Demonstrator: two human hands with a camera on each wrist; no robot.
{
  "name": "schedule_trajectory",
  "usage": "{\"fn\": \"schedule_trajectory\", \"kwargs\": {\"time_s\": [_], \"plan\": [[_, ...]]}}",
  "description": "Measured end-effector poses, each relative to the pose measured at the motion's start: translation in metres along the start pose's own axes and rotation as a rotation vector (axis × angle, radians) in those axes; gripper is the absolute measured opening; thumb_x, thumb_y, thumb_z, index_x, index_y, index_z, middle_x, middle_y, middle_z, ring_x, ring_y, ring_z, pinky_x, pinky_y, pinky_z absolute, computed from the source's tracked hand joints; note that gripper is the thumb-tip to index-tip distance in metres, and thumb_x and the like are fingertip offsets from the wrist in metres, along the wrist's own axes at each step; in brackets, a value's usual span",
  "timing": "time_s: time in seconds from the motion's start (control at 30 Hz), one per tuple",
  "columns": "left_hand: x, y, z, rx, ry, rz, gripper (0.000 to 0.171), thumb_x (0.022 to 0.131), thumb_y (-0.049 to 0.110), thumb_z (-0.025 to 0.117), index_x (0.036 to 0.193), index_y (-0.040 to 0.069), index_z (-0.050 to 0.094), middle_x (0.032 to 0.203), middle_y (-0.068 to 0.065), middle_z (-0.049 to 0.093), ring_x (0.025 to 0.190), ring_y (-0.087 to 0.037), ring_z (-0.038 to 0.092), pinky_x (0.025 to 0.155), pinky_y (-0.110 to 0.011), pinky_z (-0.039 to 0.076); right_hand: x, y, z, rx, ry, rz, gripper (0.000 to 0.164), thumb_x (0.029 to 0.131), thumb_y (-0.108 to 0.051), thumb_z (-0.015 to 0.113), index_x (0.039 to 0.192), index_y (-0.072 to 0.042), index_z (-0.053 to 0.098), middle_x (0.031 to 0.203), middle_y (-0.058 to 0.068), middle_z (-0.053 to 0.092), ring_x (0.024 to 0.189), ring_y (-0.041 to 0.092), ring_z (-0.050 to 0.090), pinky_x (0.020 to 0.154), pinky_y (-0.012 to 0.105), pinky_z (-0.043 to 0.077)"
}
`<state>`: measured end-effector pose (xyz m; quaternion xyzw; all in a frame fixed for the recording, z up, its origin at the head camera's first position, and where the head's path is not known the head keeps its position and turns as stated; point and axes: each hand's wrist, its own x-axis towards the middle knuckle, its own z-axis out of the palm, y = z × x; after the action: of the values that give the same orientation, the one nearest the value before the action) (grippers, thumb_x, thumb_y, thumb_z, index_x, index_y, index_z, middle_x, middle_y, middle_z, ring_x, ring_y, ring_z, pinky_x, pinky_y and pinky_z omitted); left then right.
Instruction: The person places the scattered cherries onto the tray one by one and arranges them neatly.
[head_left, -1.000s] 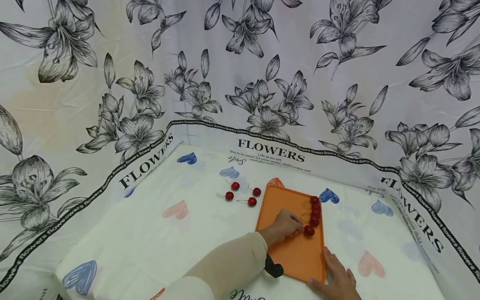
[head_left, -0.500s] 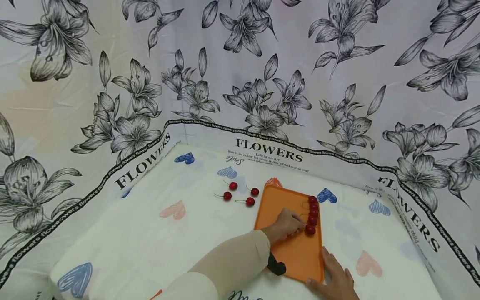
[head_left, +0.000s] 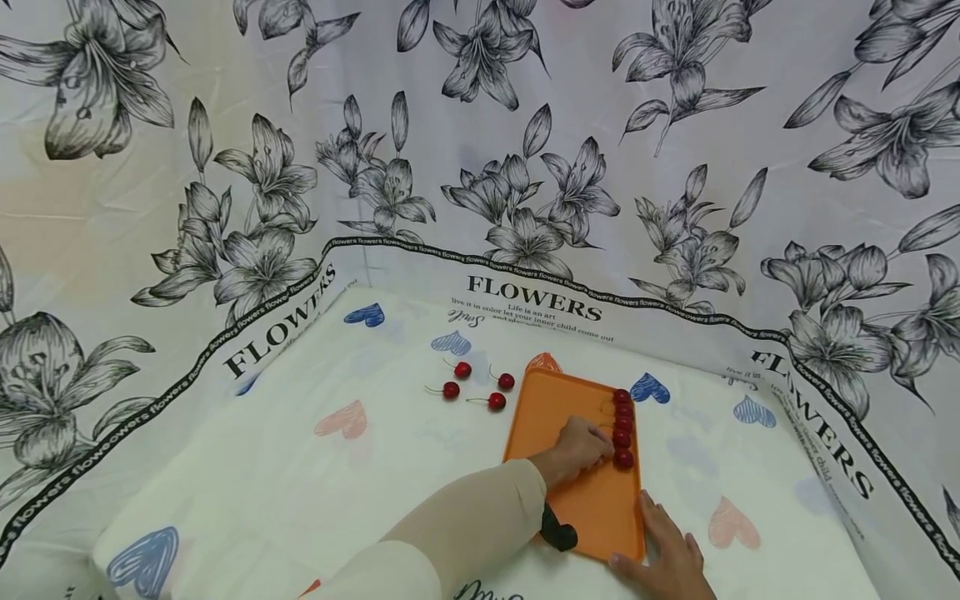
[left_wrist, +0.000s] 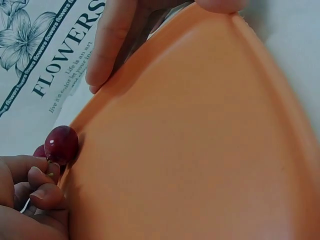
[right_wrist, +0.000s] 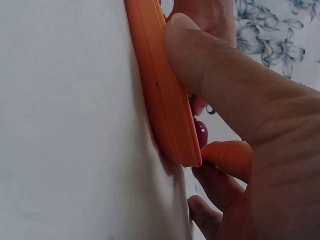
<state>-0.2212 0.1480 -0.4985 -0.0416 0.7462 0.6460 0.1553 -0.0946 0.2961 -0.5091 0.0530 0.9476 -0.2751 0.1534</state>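
My left hand [head_left: 581,450] reaches over the orange tray [head_left: 592,512] and pinches a dark red cherry [left_wrist: 61,145] by its stem. In the head view that cherry sits at the near end of a row of cherries [head_left: 622,423] along the tray's right rim. Its neighbour shows partly behind it in the left wrist view. At the tray's near right corner, my right hand [head_left: 671,554] holds the rim. The thumb [right_wrist: 200,55] lies along the near side; the other fingers [left_wrist: 107,47] press the right side. A cherry [right_wrist: 201,132] also peeks past the rim in the right wrist view.
Several loose cherries with stems, one of them nearest the tray [head_left: 506,381], lie on the white heart-print cloth [head_left: 390,492] left of the tray. A black strap [head_left: 558,533] hangs by the left wrist. Flower-print curtain [head_left: 525,167] walls surround the back and sides.
My left hand has shifted slightly right, bringing the pinched cherry closer to the right rim and in line with the row. My right hand stays at the tray's corner. The head view drifts a little.
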Motion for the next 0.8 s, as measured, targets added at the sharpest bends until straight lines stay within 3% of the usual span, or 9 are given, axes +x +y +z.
{"fn": "schedule_trajectory", "kwargs": {"time_s": [0.37,0.7,0.8], "plan": [[-0.005,0.000,-0.002,-0.035,0.003,0.047,0.017,0.080,-0.003,0.075,0.068,0.007,0.068,0.064,-0.010,0.063,0.046,-0.017,0.049,0.041,-0.024,0.039,-0.003,-0.006,0.000,-0.027,0.001,-0.012,0.125,0.065,-0.069,0.074,0.149,0.005,0.018,0.149,0.030,0.024,0.135,0.052,0.015,0.097,0.074,0.003],[-0.006,0.004,-0.014,-0.057,0.009,0.052,0.007,0.084,0.000,0.073,0.077,0.003,0.072,0.067,-0.010,0.064,0.047,-0.016,0.049,0.042,-0.024,0.038,-0.002,-0.005,0.001,-0.026,-0.009,-0.002,0.125,0.065,-0.068,0.074,0.148,0.006,0.018,0.148,0.031,0.024,0.134,0.053,0.016,0.097,0.073,0.004],[-0.004,0.007,-0.020,-0.075,0.020,0.080,0.009,0.085,0.002,0.072,0.077,0.004,0.072,0.069,-0.009,0.065,0.050,-0.018,0.051,0.043,-0.026,0.038,-0.002,-0.005,0.000,-0.030,-0.005,0.007,0.128,0.062,-0.070,0.074,0.148,0.007,0.018,0.148,0.031,0.024,0.134,0.053,0.015,0.097,0.073,0.004]]}}
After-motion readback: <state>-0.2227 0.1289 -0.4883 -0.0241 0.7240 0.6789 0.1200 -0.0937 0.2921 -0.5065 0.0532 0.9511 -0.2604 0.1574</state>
